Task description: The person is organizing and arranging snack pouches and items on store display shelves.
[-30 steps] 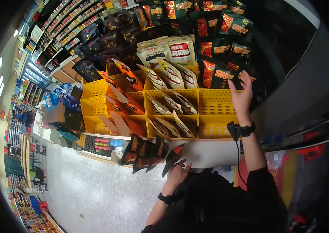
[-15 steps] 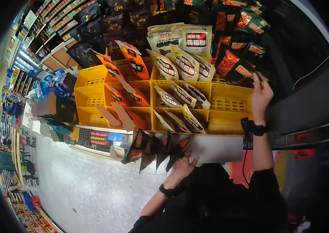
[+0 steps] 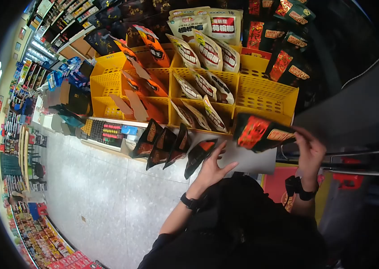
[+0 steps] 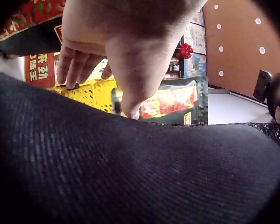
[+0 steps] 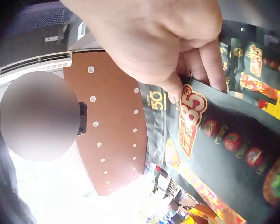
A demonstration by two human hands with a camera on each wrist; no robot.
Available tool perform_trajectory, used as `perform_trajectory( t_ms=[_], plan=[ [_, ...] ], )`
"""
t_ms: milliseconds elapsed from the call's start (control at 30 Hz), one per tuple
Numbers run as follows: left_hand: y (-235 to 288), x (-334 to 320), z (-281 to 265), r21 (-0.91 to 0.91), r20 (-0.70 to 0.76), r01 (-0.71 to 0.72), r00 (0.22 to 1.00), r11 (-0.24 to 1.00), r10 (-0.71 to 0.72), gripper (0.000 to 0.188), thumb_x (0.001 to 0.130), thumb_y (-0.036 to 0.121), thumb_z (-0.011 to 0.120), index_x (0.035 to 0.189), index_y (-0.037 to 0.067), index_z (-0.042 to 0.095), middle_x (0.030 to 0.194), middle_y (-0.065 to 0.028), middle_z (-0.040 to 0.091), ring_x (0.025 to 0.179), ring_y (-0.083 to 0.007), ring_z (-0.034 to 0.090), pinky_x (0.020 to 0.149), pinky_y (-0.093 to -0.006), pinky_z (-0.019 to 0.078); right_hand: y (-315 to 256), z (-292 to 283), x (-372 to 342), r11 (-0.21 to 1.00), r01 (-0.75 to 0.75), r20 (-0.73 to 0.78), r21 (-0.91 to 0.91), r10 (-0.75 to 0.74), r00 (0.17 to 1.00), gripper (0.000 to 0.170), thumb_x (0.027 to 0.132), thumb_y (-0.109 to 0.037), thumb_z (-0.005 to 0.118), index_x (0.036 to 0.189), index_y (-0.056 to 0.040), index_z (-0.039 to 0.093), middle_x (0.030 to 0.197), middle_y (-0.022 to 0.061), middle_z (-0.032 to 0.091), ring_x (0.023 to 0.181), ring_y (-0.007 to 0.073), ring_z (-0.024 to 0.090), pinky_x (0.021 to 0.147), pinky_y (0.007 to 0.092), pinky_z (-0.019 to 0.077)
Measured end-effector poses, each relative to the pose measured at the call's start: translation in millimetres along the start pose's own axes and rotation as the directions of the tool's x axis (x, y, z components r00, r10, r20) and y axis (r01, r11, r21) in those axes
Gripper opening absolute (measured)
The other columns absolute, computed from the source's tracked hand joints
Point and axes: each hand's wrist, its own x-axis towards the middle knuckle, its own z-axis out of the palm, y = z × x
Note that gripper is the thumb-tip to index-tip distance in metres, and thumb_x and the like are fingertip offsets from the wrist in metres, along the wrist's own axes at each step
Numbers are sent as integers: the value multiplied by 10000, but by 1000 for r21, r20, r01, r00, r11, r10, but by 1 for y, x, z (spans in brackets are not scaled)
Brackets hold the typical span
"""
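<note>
My right hand (image 3: 310,154) pinches one end of a dark green snack pouch (image 3: 261,134) with a red panel and gold lettering. In the right wrist view, thumb and fingers grip the edge of this pouch (image 5: 228,126), which has a large "85" on it. The pouch hangs in front of the yellow perforated rack (image 3: 261,98), overlapping its lower right corner. My left hand (image 3: 212,172) has its fingers extended and thumb spread, right beside a dark pouch (image 3: 200,157) with an orange-red patch. Several similar dark pouches (image 3: 153,139) stand in a row to its left.
Cream pouches (image 3: 207,51) and orange pouches (image 3: 153,47) fill the rack's middle and left columns. Dark green pouches (image 3: 290,67) stand at the back right. A white surface (image 3: 256,163) lies before the rack; grey floor (image 3: 109,193) stretches to the left.
My right hand has taken hold of a dark green pouch at the rack's back right and drawn it towards me. My left hand has risen slightly, its thumb spreading. The head view has shifted.
</note>
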Motion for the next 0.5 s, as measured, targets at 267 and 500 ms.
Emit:
perform_trajectory(
  t_ms=[267, 500],
  plan=[
    [-40, -17, 14, 261, -128, -152, 973, 953, 190, 270, 864, 240, 744, 952, -14, 723, 1034, -166, 711, 922, -365, 680, 824, -385, 540, 46, 49, -14, 989, 144, 511, 26, -137, 849, 353, 740, 155, 534, 1013, 21, 714, 1012, 163, 730, 988, 284, 712, 873, 342, 548],
    [-83, -43, 5, 382, -482, 132, 873, 915, 76, 241, 814, 160, 743, 1031, 57, 735, 975, -164, 715, 850, -348, 687, 723, -380, 553, 85, 120, -4, 974, 224, 650, 43, -197, 734, 328, 767, 75, 604, 1042, -54, 729, 1115, 147, 703, 1030, 328, 668, 900, 378, 534]
  ],
)
